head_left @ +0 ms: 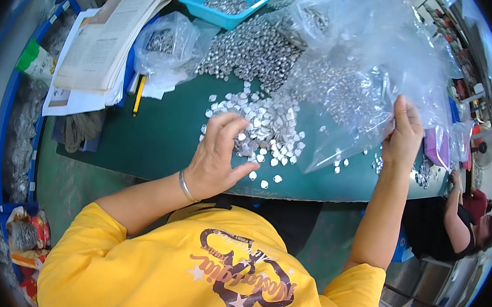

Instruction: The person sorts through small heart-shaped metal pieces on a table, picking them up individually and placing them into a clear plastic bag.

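Observation:
My right hand [404, 132] is closed on the edge of a large clear plastic bag [379, 33], which is lifted and spread over the right part of the table. Small shiny metal pieces show through its film. My left hand [215, 154] hovers at the near side of a pile of flat, silvery, heart-shaped pieces [275, 121]. Its fingers are bent and the thumb stands apart; a pale piece lies by the fingertips, and I cannot tell whether they touch it. Behind that pile spreads a bigger heap of darker, rounded metal pieces [249, 51].
On the green table [159, 140] stand a blue tray [225, 18] of metal pieces and a smaller plastic bag [165, 44]. Papers [107, 36] and a yellow pen [139, 95] lie at the left. Blue shelving [5, 126] runs along the left; another person [453, 224] sits at the right.

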Action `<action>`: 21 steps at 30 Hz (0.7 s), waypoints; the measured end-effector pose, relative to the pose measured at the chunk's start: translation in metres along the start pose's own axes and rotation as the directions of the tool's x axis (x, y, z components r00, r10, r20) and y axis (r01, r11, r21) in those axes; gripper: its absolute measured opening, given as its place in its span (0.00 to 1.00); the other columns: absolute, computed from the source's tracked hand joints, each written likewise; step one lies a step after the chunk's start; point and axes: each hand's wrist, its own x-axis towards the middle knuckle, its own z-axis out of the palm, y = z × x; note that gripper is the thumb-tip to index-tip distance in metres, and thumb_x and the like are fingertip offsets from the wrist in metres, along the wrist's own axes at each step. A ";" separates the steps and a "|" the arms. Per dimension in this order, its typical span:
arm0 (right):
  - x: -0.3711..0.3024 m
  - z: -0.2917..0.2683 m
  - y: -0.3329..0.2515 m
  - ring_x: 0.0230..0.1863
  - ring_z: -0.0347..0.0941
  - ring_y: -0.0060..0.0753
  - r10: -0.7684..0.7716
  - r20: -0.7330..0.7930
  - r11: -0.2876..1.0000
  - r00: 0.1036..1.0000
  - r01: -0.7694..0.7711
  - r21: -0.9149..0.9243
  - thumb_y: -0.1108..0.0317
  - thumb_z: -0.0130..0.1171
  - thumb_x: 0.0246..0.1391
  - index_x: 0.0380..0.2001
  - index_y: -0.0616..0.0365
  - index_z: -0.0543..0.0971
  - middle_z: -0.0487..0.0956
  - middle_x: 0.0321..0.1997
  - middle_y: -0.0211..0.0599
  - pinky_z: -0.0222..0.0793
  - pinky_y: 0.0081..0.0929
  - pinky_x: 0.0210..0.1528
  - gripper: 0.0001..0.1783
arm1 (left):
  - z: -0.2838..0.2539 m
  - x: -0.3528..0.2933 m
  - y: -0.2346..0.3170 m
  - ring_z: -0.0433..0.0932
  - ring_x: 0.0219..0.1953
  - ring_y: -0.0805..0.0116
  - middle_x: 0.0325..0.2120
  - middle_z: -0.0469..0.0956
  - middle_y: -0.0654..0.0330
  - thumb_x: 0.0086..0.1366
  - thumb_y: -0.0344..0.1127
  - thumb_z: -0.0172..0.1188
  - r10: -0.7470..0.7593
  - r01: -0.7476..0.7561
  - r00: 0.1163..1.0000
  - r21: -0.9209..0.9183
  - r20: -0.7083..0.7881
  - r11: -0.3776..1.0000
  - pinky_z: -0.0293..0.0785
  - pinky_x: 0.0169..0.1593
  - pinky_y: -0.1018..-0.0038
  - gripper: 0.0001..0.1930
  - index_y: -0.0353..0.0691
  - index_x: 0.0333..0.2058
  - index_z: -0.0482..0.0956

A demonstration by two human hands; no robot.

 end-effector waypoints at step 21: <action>-0.117 -0.002 -0.010 0.28 0.76 0.24 0.024 -0.043 0.879 0.999 0.000 0.476 0.73 0.49 0.62 0.34 0.63 0.74 0.80 0.34 0.40 0.74 0.24 0.34 0.05 | 0.052 0.118 0.041 0.74 0.28 0.60 0.24 0.72 0.57 0.52 0.28 0.66 0.410 -0.400 0.877 0.093 -0.252 0.912 0.69 0.30 0.69 0.08 0.37 0.32 0.78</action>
